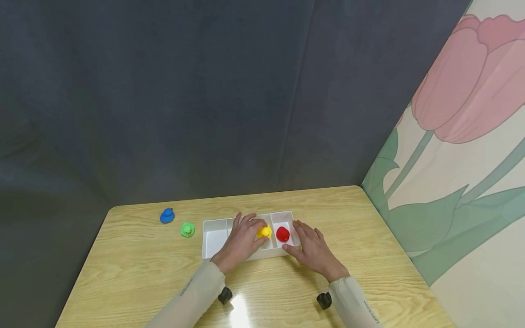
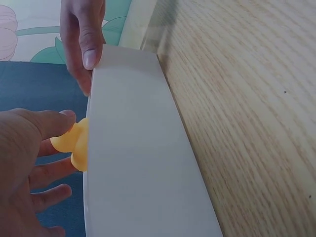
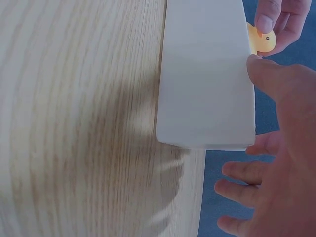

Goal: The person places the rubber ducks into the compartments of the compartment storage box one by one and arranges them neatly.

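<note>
In the head view my left hand (image 1: 242, 239) reaches over a white divided tray (image 1: 215, 236). Its thumb and fingers pinch a yellow rubber duck (image 1: 264, 232), low in a compartment right of the tray's middle. The duck's head (image 2: 66, 140) pokes above the tray wall (image 2: 133, 143) in the left wrist view. A red rubber duck (image 1: 282, 234) sits in the rightmost compartment. My right hand (image 1: 313, 248) is at the tray's right end, fingers spread and fairly straight. Its thumb (image 3: 261, 71) lies at the front rim; whether the other fingers touch the end wall I cannot tell.
Left of the tray, a green rubber duck (image 1: 187, 229) and a blue rubber duck (image 1: 167, 215) stand on the wooden table (image 1: 135, 269). A dark curtain (image 1: 184, 100) hangs behind the table, and a tulip-patterned cloth (image 1: 463, 182) runs along the right side.
</note>
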`<state>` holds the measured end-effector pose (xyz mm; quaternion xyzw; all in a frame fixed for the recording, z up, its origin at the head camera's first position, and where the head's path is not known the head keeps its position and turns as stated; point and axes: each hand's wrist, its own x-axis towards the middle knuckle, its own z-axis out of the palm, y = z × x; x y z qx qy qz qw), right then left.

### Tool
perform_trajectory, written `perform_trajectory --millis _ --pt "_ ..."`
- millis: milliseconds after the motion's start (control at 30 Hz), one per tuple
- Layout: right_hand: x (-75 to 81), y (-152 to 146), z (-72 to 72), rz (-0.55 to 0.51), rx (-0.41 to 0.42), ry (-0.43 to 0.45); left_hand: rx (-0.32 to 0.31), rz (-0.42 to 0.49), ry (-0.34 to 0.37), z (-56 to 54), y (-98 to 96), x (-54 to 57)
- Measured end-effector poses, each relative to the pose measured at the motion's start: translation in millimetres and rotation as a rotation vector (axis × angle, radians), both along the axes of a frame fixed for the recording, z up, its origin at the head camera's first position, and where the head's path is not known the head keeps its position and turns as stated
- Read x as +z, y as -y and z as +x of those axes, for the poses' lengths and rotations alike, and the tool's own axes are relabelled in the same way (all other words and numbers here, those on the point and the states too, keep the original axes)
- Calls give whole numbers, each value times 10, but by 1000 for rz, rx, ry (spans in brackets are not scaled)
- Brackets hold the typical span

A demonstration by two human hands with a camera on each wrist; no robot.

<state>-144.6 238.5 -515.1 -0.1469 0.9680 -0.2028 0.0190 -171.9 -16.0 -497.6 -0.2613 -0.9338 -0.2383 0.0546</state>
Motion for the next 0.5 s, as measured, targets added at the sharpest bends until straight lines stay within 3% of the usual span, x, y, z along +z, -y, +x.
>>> perform_trajectory --millis 500 --pt "12 25 33 -13 -7 -28 12 -3 1 8 -8 -48"
